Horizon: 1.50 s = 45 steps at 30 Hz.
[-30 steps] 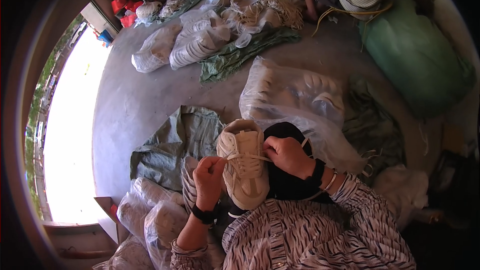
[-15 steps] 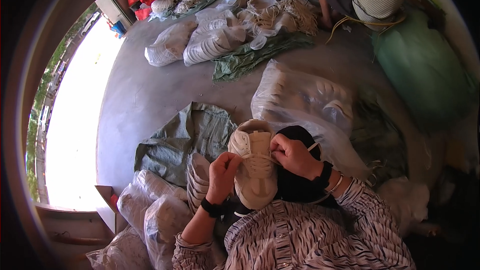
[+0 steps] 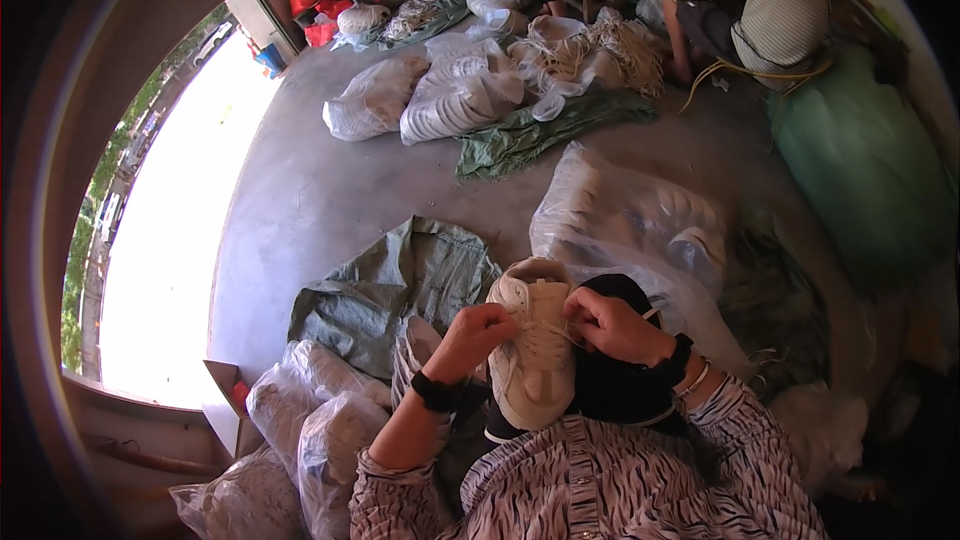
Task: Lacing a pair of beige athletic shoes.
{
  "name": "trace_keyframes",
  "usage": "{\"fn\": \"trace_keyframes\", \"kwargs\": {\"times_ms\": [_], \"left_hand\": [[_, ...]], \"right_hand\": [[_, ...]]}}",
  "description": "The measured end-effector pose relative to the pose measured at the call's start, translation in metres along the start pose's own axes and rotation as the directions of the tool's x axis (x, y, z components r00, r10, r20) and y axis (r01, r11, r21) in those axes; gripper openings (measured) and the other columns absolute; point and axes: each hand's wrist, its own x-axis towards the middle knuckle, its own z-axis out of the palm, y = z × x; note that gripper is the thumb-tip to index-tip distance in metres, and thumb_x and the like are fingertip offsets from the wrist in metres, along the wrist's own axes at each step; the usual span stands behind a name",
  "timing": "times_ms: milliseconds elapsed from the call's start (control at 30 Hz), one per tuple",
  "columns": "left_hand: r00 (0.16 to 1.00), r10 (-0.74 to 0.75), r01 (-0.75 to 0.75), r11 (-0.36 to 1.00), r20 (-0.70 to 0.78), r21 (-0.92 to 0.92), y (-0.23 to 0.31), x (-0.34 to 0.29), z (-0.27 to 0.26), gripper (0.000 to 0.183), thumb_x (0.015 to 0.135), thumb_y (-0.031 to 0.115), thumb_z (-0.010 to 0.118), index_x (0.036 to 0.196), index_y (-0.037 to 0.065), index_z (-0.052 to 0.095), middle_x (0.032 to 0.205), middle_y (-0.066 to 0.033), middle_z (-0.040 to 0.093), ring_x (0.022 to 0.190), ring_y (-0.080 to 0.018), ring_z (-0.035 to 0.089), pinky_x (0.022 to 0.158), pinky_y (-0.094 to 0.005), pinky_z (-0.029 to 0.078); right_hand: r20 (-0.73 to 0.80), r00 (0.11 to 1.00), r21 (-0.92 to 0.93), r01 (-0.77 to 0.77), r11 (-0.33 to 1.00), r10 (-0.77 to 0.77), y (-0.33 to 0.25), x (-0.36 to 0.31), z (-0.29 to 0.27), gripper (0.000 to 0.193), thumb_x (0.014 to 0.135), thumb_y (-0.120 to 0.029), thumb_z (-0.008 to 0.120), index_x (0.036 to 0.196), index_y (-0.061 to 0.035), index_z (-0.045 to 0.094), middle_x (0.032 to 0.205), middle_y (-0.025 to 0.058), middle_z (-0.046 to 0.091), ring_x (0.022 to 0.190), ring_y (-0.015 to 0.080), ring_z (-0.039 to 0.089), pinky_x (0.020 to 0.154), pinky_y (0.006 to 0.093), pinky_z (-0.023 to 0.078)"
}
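A cream lace-up shoe with a rounded toe (image 3: 540, 395) is held upright before the zebra-patterned shirt (image 3: 560, 480). At its right edge, a thin cream lace (image 3: 560, 331) is pinched by the fingers of the right hand (image 3: 620, 328). At its left edge, the fingers of the left hand (image 3: 470, 336) are curled together; whether lace is gripped there cannot be told. Beyond the shoe, pale footwear is covered by a clear plastic bag (image 3: 620, 210); left of it, a grey-green woven sack (image 3: 385, 290) is spread.
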Motion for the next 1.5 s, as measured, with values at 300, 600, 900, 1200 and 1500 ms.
{"fn": "trace_keyframes", "kwargs": {"times_ms": [300,600,900,1200,1500], "left_hand": [[0.911,0.401,-0.271,0.756,-0.094,0.596,0.010,0.001,0.025,0.018,0.084,0.022,0.055,0.083,0.004,0.055,0.080,-0.0123,0.057,0.072,-0.0340,0.058,0.060,-0.0425,0.046],[0.930,0.329,-0.327,0.543,0.162,0.773,0.017,0.007,0.008,0.016,0.082,0.022,0.056,0.093,0.011,0.058,0.097,-0.0106,0.052,0.096,-0.0293,0.054,0.075,-0.0449,0.045],[0.838,0.361,-0.542,0.468,0.409,0.698,0.040,0.013,-0.020,0.044,0.068,0.009,0.069,0.110,0.008,0.057,0.123,-0.0065,0.047,0.104,-0.0261,0.051,0.073,-0.0334,0.055],[0.797,0.428,-0.587,0.380,0.427,0.715,0.041,0.017,-0.002,0.021,0.075,0.019,0.065,0.093,0.008,0.062,0.100,-0.0066,0.054,0.096,-0.0247,0.052,0.077,-0.0330,0.052],[0.859,0.468,-0.484,0.614,0.205,0.624,0.048,0.013,0.001,0.029,0.064,-0.001,0.061,0.089,0.013,0.065,0.099,-0.0065,0.059,0.096,-0.0279,0.051,0.086,-0.0383,0.041]], "right_hand": [[0.000,0.995,-0.553,0.082,0.829,-0.098,-0.009,-0.008,0.002,0.021,0.083,-0.012,0.056,0.103,-0.0091,0.053,0.074,0.0170,0.062,0.070,0.0352,0.062,0.059,0.0453,0.048],[0.345,0.872,-0.774,0.473,0.420,-0.346,-0.015,0.018,-0.011,0.025,0.071,-0.010,0.059,0.096,-0.0064,0.058,0.097,0.0151,0.057,0.084,0.0300,0.058,0.069,0.0401,0.048],[0.492,0.814,-0.575,0.570,0.587,-0.308,-0.029,0.034,-0.014,0.036,0.070,-0.009,0.057,0.105,-0.0044,0.058,0.099,0.0164,0.062,0.083,0.0329,0.062,0.073,0.0381,0.051],[0.280,0.954,-0.713,0.283,0.641,-0.110,0.000,0.022,0.002,0.024,0.083,-0.018,0.053,0.100,-0.0024,0.058,0.100,0.0147,0.059,0.088,0.0295,0.060,0.073,0.0359,0.050],[-0.162,0.986,0.643,0.084,0.761,0.029,-0.058,0.059,-0.060,0.019,0.093,-0.018,0.047,0.090,-0.0028,0.058,0.087,0.0069,0.062,0.064,0.0084,0.055,0.063,0.0261,0.047]]}}
